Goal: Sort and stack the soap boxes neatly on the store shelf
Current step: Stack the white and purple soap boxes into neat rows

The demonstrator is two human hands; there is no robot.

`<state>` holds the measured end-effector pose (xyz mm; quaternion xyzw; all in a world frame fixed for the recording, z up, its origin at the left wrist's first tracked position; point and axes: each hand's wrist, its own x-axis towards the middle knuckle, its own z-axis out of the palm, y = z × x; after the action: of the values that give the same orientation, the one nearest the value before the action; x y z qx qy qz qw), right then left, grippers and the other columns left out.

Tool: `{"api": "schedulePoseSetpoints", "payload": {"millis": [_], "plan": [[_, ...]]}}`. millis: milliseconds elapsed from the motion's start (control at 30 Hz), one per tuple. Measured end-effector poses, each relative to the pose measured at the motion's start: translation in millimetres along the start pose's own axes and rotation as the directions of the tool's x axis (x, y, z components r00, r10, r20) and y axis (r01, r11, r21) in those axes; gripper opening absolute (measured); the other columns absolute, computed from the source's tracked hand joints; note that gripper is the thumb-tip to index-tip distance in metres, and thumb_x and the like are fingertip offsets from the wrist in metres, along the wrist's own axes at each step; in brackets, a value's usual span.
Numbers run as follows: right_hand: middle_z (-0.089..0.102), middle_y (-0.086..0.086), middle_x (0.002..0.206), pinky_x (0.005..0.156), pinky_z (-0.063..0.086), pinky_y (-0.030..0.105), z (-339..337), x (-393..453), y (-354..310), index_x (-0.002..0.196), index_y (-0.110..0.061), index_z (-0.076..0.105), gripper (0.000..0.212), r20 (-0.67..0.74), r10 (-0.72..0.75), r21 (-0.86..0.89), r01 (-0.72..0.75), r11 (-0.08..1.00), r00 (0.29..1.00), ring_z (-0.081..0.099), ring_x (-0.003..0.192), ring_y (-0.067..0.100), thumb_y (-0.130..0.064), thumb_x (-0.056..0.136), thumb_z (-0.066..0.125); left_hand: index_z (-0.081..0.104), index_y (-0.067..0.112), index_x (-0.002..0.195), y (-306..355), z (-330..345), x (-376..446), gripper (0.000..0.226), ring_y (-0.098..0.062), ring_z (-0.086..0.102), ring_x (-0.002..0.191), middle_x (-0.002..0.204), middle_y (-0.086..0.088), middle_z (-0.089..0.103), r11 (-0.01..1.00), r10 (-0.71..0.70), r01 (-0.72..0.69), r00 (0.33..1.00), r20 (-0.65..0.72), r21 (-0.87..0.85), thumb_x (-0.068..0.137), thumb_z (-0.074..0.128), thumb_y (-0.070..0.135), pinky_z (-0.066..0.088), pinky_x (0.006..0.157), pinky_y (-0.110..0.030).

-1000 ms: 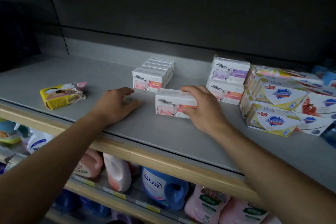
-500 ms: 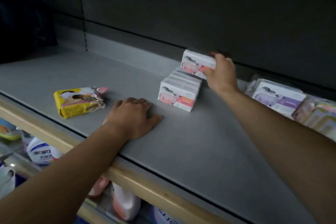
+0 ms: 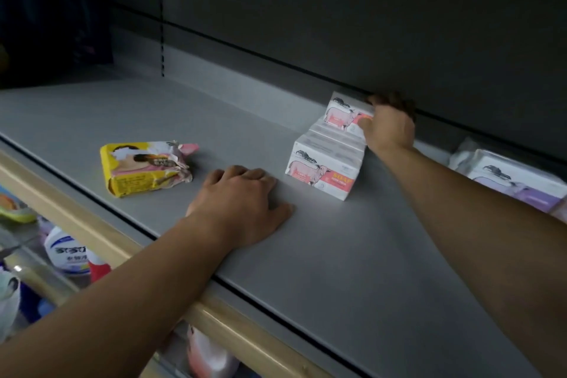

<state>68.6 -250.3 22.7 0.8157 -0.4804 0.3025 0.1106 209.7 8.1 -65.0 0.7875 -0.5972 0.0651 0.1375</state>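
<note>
My right hand (image 3: 388,127) grips a pink soap box (image 3: 345,115) atop the far end of the box row (image 3: 329,159). My left hand (image 3: 242,205) lies flat on the grey shelf (image 3: 352,255), dark back panel (image 3: 337,9) behind.

The shelf (image 3: 214,113) under my left hand (image 3: 242,209) is smooth, matt grey, probably painted metal, with a pale wood-look front edge (image 3: 101,242). The pink cow-print soap box (image 3: 343,115) in my right hand (image 3: 388,129) is printed cardboard, faintly satin, like the row of boxes (image 3: 325,169) below it. At centre left, the yellow soap packet (image 3: 144,167) is crinkled, torn paper wrap. Glossy plastic bottles (image 3: 69,250) show lower left.
</note>
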Motion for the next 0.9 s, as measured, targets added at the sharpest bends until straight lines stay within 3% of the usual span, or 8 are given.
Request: {"api": "schedulePoseSetpoints", "payload": {"millis": [333,767,900], "plan": [[0.049,0.015,0.132,0.097,0.042,0.043,8,7,-3,0.132,-0.021,0.058,0.044,-0.008,-0.029,-0.022,0.029,0.999,1.000,0.047,0.122,0.038,-0.029,0.089,0.066,0.048,0.035,0.133,-1,-1,0,0.070,-0.018,0.038,0.134,0.140,0.019,0.047,1.000,0.002,-0.002,1.000,0.010,-0.023,0.082,0.027,0.078,0.029,0.109,-0.040],[0.049,0.013,0.132,0.099,0.042,0.044,8,7,-5,0.130,-0.023,0.058,0.043,-0.004,-0.037,-0.059,0.036,0.998,0.999,0.045,0.123,0.038,-0.032,0.088,0.065,0.049,0.034,0.133,-2,0,2,0.069,-0.019,0.037,0.135,0.140,0.019,0.047,0.999,-0.005,0.006,1.000,0.018,-0.047,0.082,0.030,0.077,0.028,0.109,-0.041],[0.048,0.014,0.136,0.099,0.042,0.043,-12,-7,-10,0.138,-0.023,0.047,0.055,0.077,-0.020,-0.086,0.026,0.996,0.997,0.048,0.122,0.039,-0.039,0.088,0.060,0.049,0.034,0.134,-2,-1,2,0.070,-0.019,0.037,0.135,0.142,0.018,0.047,0.998,-0.015,0.016,1.000,0.016,-0.060,0.082,0.033,0.077,0.027,0.109,-0.040]]}}
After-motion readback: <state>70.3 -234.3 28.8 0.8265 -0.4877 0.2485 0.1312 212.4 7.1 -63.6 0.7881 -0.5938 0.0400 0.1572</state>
